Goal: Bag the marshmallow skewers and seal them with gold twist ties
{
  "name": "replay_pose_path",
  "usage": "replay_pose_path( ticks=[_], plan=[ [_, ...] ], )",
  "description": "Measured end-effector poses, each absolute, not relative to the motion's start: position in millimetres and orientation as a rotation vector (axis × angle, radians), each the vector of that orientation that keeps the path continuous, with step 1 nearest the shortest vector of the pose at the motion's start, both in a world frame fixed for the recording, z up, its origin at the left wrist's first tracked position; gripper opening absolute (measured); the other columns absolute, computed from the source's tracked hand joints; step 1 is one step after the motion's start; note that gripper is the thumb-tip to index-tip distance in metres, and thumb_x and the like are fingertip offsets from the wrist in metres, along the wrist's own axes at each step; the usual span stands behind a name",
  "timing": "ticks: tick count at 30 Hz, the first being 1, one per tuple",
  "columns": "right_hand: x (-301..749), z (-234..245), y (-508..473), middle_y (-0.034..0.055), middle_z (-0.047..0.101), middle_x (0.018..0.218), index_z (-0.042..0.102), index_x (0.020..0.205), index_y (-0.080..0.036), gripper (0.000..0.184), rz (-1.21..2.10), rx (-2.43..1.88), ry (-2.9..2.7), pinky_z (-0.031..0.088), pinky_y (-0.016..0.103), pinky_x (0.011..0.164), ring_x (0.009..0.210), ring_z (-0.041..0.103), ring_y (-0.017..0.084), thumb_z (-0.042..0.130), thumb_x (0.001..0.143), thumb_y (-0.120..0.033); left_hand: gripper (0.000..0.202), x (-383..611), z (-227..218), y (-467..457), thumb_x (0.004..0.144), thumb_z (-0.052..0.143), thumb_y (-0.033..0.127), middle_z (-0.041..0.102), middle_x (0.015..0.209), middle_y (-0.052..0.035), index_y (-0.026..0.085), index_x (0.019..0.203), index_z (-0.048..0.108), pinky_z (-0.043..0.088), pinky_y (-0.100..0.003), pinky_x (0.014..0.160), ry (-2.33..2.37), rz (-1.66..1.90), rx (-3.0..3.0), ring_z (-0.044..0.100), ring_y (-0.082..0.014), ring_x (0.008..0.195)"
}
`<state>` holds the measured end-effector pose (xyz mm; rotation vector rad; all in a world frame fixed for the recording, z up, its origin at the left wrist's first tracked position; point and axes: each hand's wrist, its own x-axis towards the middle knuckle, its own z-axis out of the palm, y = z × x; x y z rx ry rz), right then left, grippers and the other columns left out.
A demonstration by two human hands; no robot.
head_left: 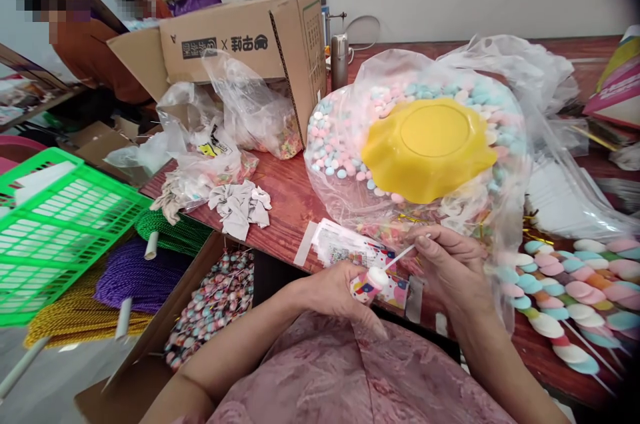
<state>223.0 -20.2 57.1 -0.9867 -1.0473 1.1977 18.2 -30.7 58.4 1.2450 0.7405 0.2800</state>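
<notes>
My left hand [333, 294] is near the table's front edge, closed around a small white marshmallow-like piece [377, 277] with a colourful printed wrapper [361, 287] about its side. A thin white stick [400, 255] runs from the white piece up to my right hand [453, 261], whose thumb and fingers pinch its upper end. Behind both hands lie printed paper labels [340, 244] with coloured dots. Just beyond, a big clear plastic bag [340, 201] holds many pink, blue and white candies [337, 154], with a wavy yellow dish [430, 144] upside down on them.
Candy skewers [580, 291] lie at the right. A cardboard box [225, 31], plastic bags [260, 111] and grey cloth scraps [241, 205] stand left of centre. On the left are a green basket [75, 211], bundled cords [145, 271] and a carton of wrapped candies [215, 304]. Two people sit beyond.
</notes>
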Motion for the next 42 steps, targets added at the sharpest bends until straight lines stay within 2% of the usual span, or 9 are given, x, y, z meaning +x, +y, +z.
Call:
replay_pose_path(
  ticks=[6, 15, 21, 24, 28, 34, 37, 39, 42],
  plan=[
    [224, 57, -16, 0.0026, 0.069, 0.072, 0.076, 0.076, -0.026, 0.021, 1.207, -0.899, -1.207, 0.05, 0.031, 0.061, 0.068, 0.061, 0.018, 0.078, 0.077, -0.047, 0.054, 18, 57, -30, 0.05, 0.091, 0.046, 0.046, 0.05, 0.0089, 0.019, 0.056, 0.044, 0.036, -0.021, 0.039, 0.662, -0.026, 1.145, 0.041, -0.0064, 0.041],
    [221, 65, -29, -0.0022, 0.052, 0.058, 0.063, 0.065, -0.02, 0.029, 1.217, -1.013, -1.324, 0.038, 0.024, 0.049, 0.052, 0.046, 0.011, 0.07, 0.086, -0.039, 0.053, 23, 57, -29, 0.048, 0.092, 0.049, 0.052, 0.047, 0.0083, 0.018, 0.061, 0.051, 0.036, -0.018, 0.037, 0.813, 0.222, 1.008, 0.045, -0.0061, 0.038],
    [201, 63, -39, -0.0008, 0.058, 0.056, 0.061, 0.062, -0.019, 0.035, 1.168, -1.02, -1.596, 0.04, 0.023, 0.051, 0.052, 0.051, 0.011, 0.061, 0.089, -0.041, 0.05, 26, 62, -30, 0.057, 0.089, 0.051, 0.047, 0.041, 0.0082, 0.019, 0.062, 0.051, 0.028, -0.02, 0.029, 0.814, 0.107, 1.059, 0.037, -0.0072, 0.027],
    [203, 61, -35, -0.0002, 0.059, 0.057, 0.063, 0.063, -0.019, 0.036, 1.183, -1.045, -1.572, 0.042, 0.023, 0.052, 0.053, 0.052, 0.012, 0.061, 0.089, -0.043, 0.046, 24, 65, -28, 0.061, 0.087, 0.051, 0.056, 0.053, 0.0058, 0.017, 0.082, 0.064, 0.034, -0.018, 0.038, 0.821, 0.215, 1.01, 0.047, -0.0069, 0.037],
    [212, 62, -28, -0.0034, 0.048, 0.052, 0.056, 0.058, -0.019, 0.039, 1.133, -1.146, -1.34, 0.033, 0.022, 0.046, 0.048, 0.041, 0.009, 0.067, 0.085, -0.045, 0.07, 17, 69, -29, 0.062, 0.088, 0.044, 0.067, 0.091, -0.0016, 0.022, 0.125, 0.064, 0.046, -0.019, 0.064, 0.823, 0.561, 1.016, 0.062, -0.0101, 0.074],
    [203, 57, -24, -0.0033, 0.048, 0.053, 0.055, 0.057, -0.019, 0.039, 1.083, -1.146, -1.263, 0.038, 0.023, 0.05, 0.051, 0.043, 0.01, 0.067, 0.084, -0.045, 0.047, 23, 56, -43, 0.071, 0.079, 0.057, 0.061, 0.067, -0.0019, 0.011, 0.079, 0.073, 0.038, -0.02, 0.055, 0.971, 0.673, 0.965, 0.049, -0.0073, 0.056],
    [199, 50, -27, 0.0022, 0.067, 0.081, 0.07, 0.086, -0.021, 0.023, 1.07, -1.109, -1.214, 0.05, 0.028, 0.068, 0.074, 0.06, 0.016, 0.069, 0.082, -0.044, 0.05, 30, 44, -43, 0.065, 0.082, 0.059, 0.062, 0.06, -0.0015, 0.011, 0.075, 0.071, 0.035, -0.019, 0.047, 1.062, 0.841, 0.804, 0.045, -0.0061, 0.047],
    [199, 45, -33, 0.0041, 0.07, 0.093, 0.071, 0.1, -0.022, 0.027, 1.052, -1.112, -1.218, 0.051, 0.03, 0.074, 0.084, 0.063, 0.017, 0.072, 0.08, -0.04, 0.049, 32, 39, -40, 0.063, 0.084, 0.056, 0.063, 0.06, -0.001, 0.012, 0.08, 0.072, 0.035, -0.019, 0.046, 1.096, 0.945, 0.75, 0.046, -0.0063, 0.046],
    [197, 41, -45, 0.0011, 0.065, 0.074, 0.07, 0.078, -0.021, 0.014, 0.988, -1.113, -1.382, 0.048, 0.027, 0.066, 0.069, 0.058, 0.014, 0.067, 0.086, -0.032, 0.043, 37, 35, -39, 0.068, 0.083, 0.054, 0.061, 0.059, 0.0009, 0.013, 0.077, 0.07, 0.037, -0.019, 0.048, 1.08, 0.997, 0.783, 0.046, -0.006, 0.048]
  ],
)
